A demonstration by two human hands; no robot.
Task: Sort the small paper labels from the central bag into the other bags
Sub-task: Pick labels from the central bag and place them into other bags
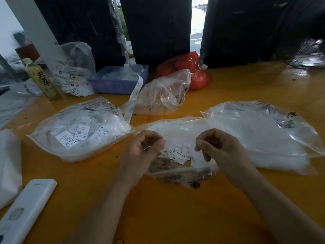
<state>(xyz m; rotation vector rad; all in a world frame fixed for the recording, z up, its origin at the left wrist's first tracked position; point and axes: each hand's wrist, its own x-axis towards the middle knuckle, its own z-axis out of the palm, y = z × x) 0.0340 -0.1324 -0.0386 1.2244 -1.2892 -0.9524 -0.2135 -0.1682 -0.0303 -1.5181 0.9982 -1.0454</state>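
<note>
Your right hand [219,147] had its fingers curled in, and the thumb and first finger were pinching a small white label [197,160] that hung down from them. Your left hand [146,147] was curled too, just left of the middle of the frame. I could not tell if it held a label or only the thin edge of the plastic.

Both hands were over the central bag [181,134], which lay open in the middle of the frame. A little heap of paper labels [177,154] sat inside it, between your two hands. One showed "XS".

It looked like you were in the picking step: one label was out, and it had not gone to a bag yet.

Next, you needed to read the size on it. Then it had to go to the right bag. The left bag [79,131], at middle left, showed XS and M labels through the plastic. The right bag [263,134], at middle right, was full of white, but I could not read its labels. A crumpled bag [163,95] sat behind, above the middle.

The labels were thin and light, so two could stick together. A soft pinch was likely best.
</note>
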